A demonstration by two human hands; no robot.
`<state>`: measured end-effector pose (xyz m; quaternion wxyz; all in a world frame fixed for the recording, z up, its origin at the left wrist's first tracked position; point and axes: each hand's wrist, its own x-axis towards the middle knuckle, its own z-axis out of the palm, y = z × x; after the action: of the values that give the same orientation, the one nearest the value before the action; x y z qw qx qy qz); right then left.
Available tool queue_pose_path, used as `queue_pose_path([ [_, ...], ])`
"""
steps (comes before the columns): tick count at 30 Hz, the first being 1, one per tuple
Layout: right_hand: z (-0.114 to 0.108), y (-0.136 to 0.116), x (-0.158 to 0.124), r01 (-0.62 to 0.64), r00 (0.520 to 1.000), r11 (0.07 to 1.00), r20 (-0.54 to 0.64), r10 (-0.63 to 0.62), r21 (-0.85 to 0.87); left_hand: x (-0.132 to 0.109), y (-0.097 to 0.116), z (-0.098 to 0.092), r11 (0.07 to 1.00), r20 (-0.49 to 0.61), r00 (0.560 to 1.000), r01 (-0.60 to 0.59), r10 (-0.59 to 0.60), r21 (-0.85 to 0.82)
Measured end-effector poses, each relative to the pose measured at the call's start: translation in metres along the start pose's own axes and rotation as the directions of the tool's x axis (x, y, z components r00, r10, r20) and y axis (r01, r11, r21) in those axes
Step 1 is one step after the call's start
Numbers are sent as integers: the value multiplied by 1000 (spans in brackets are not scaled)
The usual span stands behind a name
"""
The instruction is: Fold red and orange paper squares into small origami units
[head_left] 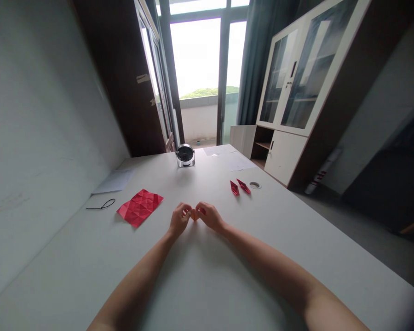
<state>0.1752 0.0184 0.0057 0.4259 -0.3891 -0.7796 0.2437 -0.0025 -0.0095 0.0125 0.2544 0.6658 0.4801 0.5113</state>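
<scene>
Orange paper [194, 215] shows between the left hand [180, 218] and the right hand [209, 215], against a plain white table [224, 266]. Left of the hands, a red sheet [140, 208] carries creased triangles in lighter and darker red, with a black cord [97, 208] farther left. Beyond the right hand, two folded papers [234, 189] are red and a ring [255, 187] is white, while the round device [185, 154] ahead is black and silver.

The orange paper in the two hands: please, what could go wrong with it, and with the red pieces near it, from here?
The orange paper is small and pinched by both left hand and right hand, so an uneven pull might tear it.
A wide forward sweep of the right hand might knock the folded red pieces.
The creased red sheet lies unheld, so it might slide if brushed.
</scene>
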Motion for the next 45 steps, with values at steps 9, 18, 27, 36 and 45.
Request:
queue_pose_path([
  [9, 0, 1, 2, -20, 1000, 995, -8, 21, 99, 1, -11, 2, 1000, -14, 1000, 3, -3, 29],
  [18, 2, 12, 4, -88, 995, 992, -36, 91, 95, 5, -29, 2, 984, -169, 972, 150, -164, -92],
  [27, -2, -3, 0, -55, 998, 992, 12, 54, 115, 8, -36, 0, 950, -214, 944, 196, -250, -245],
  [36, -4, -15, -4, 114, 989, 993, 99, -113, -9, 5, -22, -1, 981, -214, 960, 159, -181, -114],
  [45, -2, -19, -8, 159, 960, 986, 225, -166, 48, 0, -11, -1, 991, -242, 961, 125, -131, -43],
])
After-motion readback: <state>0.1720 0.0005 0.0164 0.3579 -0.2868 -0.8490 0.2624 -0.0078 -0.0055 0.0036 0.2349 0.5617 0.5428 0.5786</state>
